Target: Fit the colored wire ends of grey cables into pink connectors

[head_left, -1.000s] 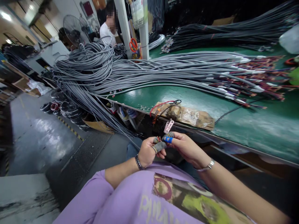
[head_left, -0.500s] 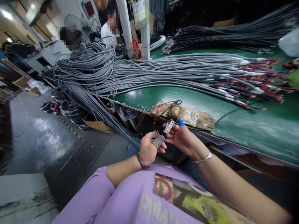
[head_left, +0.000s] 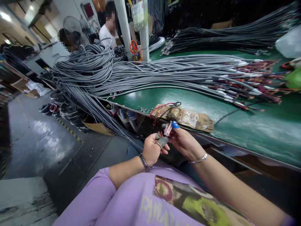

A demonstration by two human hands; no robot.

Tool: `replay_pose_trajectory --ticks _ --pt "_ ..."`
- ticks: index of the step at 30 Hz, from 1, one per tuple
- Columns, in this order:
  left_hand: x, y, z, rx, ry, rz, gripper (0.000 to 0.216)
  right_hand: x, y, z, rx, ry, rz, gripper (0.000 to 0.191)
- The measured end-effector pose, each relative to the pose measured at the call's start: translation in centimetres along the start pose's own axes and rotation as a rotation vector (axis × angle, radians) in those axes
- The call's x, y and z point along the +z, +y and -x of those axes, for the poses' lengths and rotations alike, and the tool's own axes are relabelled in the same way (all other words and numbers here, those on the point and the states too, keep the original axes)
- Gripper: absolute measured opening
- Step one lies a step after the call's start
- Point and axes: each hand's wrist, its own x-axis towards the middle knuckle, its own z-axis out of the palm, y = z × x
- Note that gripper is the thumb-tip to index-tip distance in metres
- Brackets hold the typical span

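Green bench carries grey cables, with a board along its near edge. Just off that edge, on my remote view, I have the left hand closed on wires, the right hand pinching a pink tool beside them.

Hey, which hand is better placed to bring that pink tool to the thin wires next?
Likely your right hand: it holds the pink tool close to the thin wires, while your left hand is busy gripping them.
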Motion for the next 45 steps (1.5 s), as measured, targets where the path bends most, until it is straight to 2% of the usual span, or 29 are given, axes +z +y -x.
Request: replay_pose_trajectory --ticks 7,10,13,19,25,27,31,34,36,39,45 --pt "-0.9 -0.3 0.7 -0.011 0.018 0.027 0.035 -2.2 0.7 1.3 0.154 -0.021 0.041 0.040" --pt "-1.3 -0.7 1.0 -0.030 0.032 0.019 0.036 -2.8 1.0 2.4 0.180 -0.121 0.064 0.035" --pt "-1.6 -1.2 1.1 -0.039 0.049 0.007 0.038 -2.5 1.3 3.3 0.132 -0.206 0.173 0.037" --pt "-1.7 -1.5 1.1 -0.033 0.002 -0.021 0.040 -1.0 1.1 3.7 -0.092 -0.082 0.414 0.036" --pt "-2.2 -0.6 1.3 -0.027 -0.203 -0.078 0.044 -0.7 0.9 3.8 -0.067 -0.056 0.416 0.040" --pt "-2.3 -0.3 1.3 -0.029 -0.236 -0.110 0.046 -0.6 1.0 3.7 -0.061 -0.056 0.421 0.039" --pt "-2.5 -0.6 1.1 -0.031 -0.130 -0.039 0.046 -0.9 1.0 3.2 -0.039 -0.028 0.335 0.037" --pt "-2.7 -1.1 1.0 -0.030 -0.025 0.051 0.044 -1.5 1.1 2.9 0.041 0.019 0.177 0.034" --pt "-2.7 -1.4 0.9 -0.021 0.008 0.067 0.041 -1.7 1.3 3.0 0.106 0.005 0.125 0.033" --pt "-2.7 -1.5 1.0 -0.009 -0.003 0.055 0.038 -1.1 1.6 3.4 0.126 -0.064 0.178 0.036" --pt "-2.5 -1.2 1.1 -0.037 -0.111 -0.021 0.040 0.2 1.2 3.8 -0.071 -0.045 0.419 0.038"
